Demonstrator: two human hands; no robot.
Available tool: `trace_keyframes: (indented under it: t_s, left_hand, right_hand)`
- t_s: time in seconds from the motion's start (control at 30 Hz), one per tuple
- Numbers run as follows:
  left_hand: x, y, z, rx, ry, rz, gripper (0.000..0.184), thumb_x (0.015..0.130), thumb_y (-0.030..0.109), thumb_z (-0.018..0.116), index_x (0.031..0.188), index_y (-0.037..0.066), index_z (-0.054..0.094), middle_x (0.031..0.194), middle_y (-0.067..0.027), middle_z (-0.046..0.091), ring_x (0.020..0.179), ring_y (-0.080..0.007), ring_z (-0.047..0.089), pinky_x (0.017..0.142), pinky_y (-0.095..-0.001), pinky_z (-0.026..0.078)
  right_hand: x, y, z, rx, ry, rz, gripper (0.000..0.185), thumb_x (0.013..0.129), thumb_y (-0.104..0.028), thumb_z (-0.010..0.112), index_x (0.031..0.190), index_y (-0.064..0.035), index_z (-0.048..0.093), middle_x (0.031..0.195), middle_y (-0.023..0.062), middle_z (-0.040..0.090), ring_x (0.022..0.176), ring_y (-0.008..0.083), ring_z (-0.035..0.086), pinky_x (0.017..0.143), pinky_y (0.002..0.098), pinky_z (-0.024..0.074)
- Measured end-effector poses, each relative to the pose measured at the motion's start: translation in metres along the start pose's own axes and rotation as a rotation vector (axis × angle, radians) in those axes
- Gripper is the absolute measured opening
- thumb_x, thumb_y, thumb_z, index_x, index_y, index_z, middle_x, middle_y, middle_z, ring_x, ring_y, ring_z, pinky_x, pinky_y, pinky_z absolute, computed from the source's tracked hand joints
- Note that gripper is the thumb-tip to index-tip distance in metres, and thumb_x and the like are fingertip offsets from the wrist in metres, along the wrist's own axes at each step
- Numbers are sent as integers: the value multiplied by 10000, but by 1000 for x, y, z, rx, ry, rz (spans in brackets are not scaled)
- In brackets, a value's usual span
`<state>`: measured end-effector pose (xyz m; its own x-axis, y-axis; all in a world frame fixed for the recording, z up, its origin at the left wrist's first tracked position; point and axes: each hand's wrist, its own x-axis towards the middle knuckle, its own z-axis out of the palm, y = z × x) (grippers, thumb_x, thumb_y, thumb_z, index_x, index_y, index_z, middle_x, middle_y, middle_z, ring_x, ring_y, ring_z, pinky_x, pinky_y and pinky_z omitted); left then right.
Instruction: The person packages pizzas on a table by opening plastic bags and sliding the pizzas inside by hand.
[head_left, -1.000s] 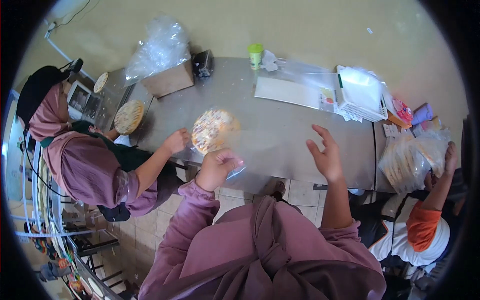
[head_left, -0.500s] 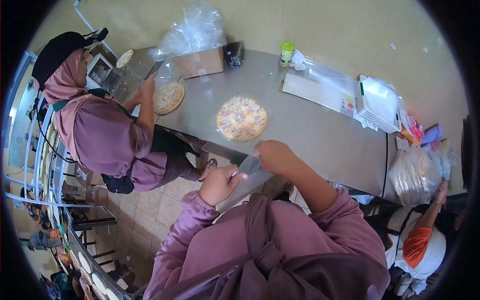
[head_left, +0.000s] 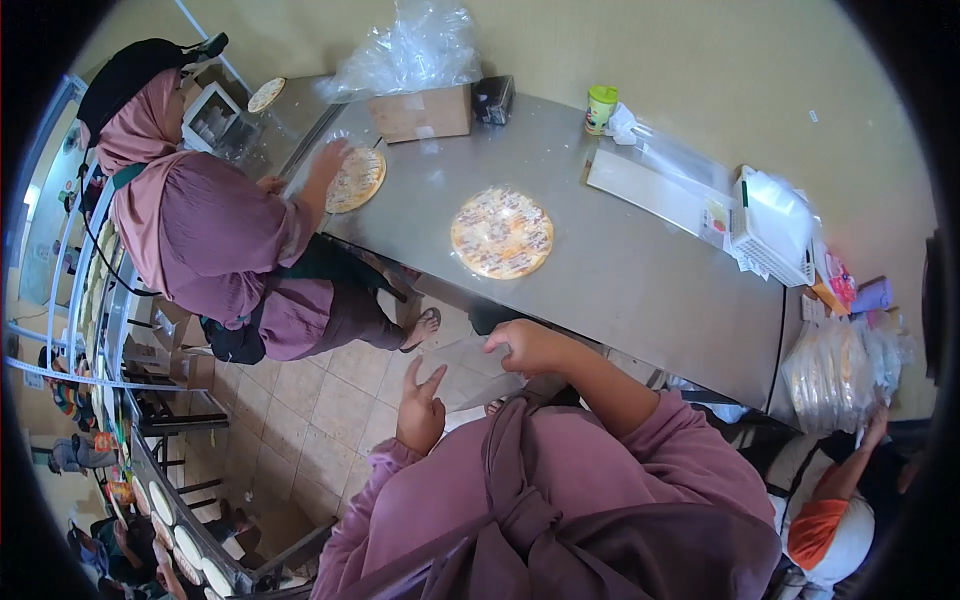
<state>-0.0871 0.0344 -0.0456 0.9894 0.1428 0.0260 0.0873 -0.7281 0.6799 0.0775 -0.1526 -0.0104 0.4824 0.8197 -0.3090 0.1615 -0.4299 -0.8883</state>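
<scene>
A clear plastic bag (head_left: 462, 368) stretches between my hands, in front of the table's near edge. My right hand (head_left: 530, 347) pinches the bag's edge, fingers curled. My left hand (head_left: 421, 412) is at the bag's other side with its fingers spread apart; whether they grip the film cannot be made out. Beyond my hands a round topped pizza (head_left: 502, 233) lies on the metal table (head_left: 620, 290), with shiny film apparently over it. Another pizza (head_left: 356, 181) lies further left, by a co-worker's hand.
A co-worker (head_left: 200, 230) stands at the left. Along the wall are a cardboard box (head_left: 420, 113) under plastic bags (head_left: 410, 55), a green-lidded container (head_left: 600, 108) and a white basket (head_left: 765, 235). At the right, another person (head_left: 840, 500) touches bagged flat goods (head_left: 828, 375).
My hands have lowered, and the bag is spread wider between them. My left hand's fingers have opened from a pinch. The co-worker's hand has moved over the left pizza.
</scene>
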Motion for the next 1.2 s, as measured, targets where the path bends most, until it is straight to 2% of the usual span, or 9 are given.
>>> trace_keyframes:
  t_s: [0.13, 0.2, 0.27, 0.33, 0.47, 0.53, 0.8, 0.97, 1.2]
  left_hand:
    - [-6, -2, -3, 23, 140, -97, 557, 648, -94, 458, 1177, 69, 522, 1361, -257, 254, 988, -356, 554, 791, -341, 466]
    - [-10, -19, 0, -111, -168, -65, 534, 642, -106, 458, 1151, 40, 533, 1281, -258, 385, 979, -359, 561, 805, -333, 466]
    - [-12, -37, 11, -250, -138, -130, 525, 644, -103, 458, 1144, 36, 536, 1225, -244, 447, 983, -350, 563, 816, -332, 466]
    - [-10, -45, 11, -392, -108, -190, 516, 645, -101, 459, 1137, 32, 539, 1169, -230, 510, 986, -342, 565, 828, -330, 466]
    - [-8, -51, 0, -247, -58, -253, 533, 659, -158, 382, 1122, 38, 558, 1150, -164, 551, 1052, -282, 544, 773, -322, 516]
    - [-9, -48, -7, -131, -44, -180, 529, 624, -133, 478, 1127, 17, 539, 1137, -202, 542, 1043, -323, 536, 889, -344, 438]
    - [-25, -66, 9, -297, -43, -292, 601, 620, -164, 411, 1202, -25, 460, 1187, -231, 498, 1116, -318, 491, 902, -331, 435]
    - [-24, -41, -12, -439, -77, -500, 655, 628, -192, 317, 1262, -41, 383, 1278, -214, 422, 1162, -325, 448, 818, -333, 500]
    - [-6, -2, -72, -742, 17, -515, 742, 610, -186, 234, 1323, 5, 311, 1382, -138, 289, 1250, -336, 324, 798, -365, 519]
  right_hand:
    - [4, 0, -13, 316, -118, 138, 379, 653, 2, 522, 1027, 28, 582, 730, 105, 594, 495, 153, 558, 480, 274, 481]
    - [5, -2, -16, 323, -171, 157, 374, 670, -4, 532, 1040, 21, 575, 766, 101, 596, 528, 146, 566, 489, 273, 486]
    - [8, -1, -19, 333, -216, 172, 369, 686, -9, 542, 1054, 14, 569, 802, 97, 597, 561, 139, 573, 498, 272, 491]
    - [14, 15, -24, 491, -67, 92, 307, 720, -33, 569, 1026, -5, 571, 848, 101, 587, 644, 124, 578, 524, 265, 494]
    - [49, 83, -43, 911, 748, 315, 211, 768, -73, 563, 969, -12, 547, 807, 71, 549, 668, 151, 544, 536, 273, 450]
    - [68, 124, -55, 1030, 785, 349, 200, 768, -72, 559, 960, -21, 532, 792, 61, 539, 671, 159, 541, 558, 277, 452]
    - [111, 97, -75, 1238, 894, 537, 258, 759, -82, 600, 985, -6, 501, 893, 104, 568, 752, 218, 576, 642, 332, 478]
    - [150, 121, -66, 1564, 890, 23, 415, 759, 0, 552, 1158, 30, 440, 1098, 176, 532, 1031, 325, 524, 920, 447, 419]
    - [146, 134, -75, 1797, 618, -106, 440, 739, 44, 518, 1167, 59, 419, 1150, 197, 500, 1060, 334, 505, 937, 434, 407]
